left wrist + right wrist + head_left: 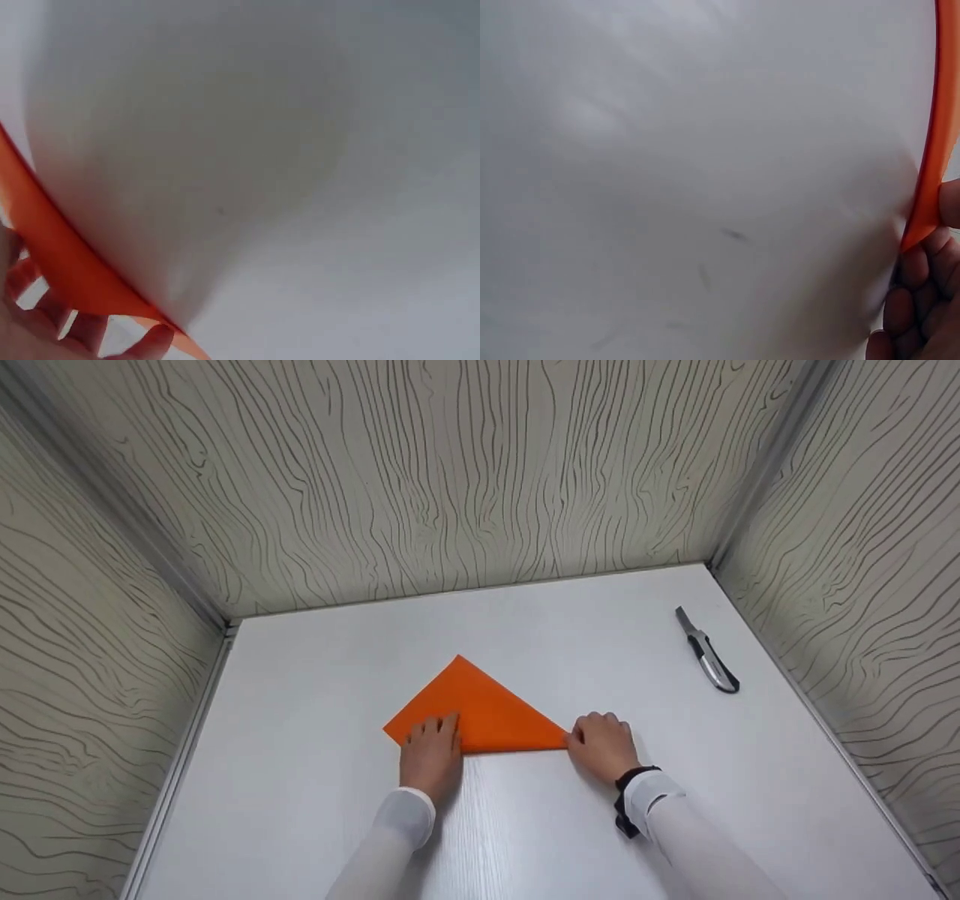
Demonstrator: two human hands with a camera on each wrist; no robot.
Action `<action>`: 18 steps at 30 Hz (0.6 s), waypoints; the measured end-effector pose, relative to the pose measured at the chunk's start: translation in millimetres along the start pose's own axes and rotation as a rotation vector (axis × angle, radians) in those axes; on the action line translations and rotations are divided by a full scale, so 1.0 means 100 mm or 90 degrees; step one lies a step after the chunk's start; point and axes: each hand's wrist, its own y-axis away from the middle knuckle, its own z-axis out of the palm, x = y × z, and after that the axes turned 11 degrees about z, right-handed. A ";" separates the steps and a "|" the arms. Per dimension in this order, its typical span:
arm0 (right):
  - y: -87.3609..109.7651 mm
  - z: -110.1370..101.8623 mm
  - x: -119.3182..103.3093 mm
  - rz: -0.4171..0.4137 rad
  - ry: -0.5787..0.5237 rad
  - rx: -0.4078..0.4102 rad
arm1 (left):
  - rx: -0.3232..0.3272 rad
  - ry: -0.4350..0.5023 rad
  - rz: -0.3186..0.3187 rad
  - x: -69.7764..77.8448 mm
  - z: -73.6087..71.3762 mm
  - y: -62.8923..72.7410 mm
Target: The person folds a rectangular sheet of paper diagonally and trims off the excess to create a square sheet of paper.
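Under both hands I see a white table (300, 712), with grain-patterned panels (465, 472) rising beyond them and on either side. The left hand (431, 757) rests on an orange sheet (491, 712), fingers fairly straight; the right hand (602, 742) pinches its corner. The sheet spans between them, its peak pointing away. Beyond the right hand, farther right, I spot a utility knife (707, 651).
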 end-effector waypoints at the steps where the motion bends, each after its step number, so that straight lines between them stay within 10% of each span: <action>1: 0.00 0.00 0.00 0.000 0.002 0.000 | -0.003 0.003 0.025 -0.01 0.00 0.01; 10: -0.01 -0.01 0.01 -0.005 0.008 0.006 | -0.072 -0.151 0.187 -0.12 0.00 0.11; 18: 0.01 -0.02 -0.01 -0.008 0.005 0.012 | -0.095 -0.166 0.171 -0.10 0.06 0.11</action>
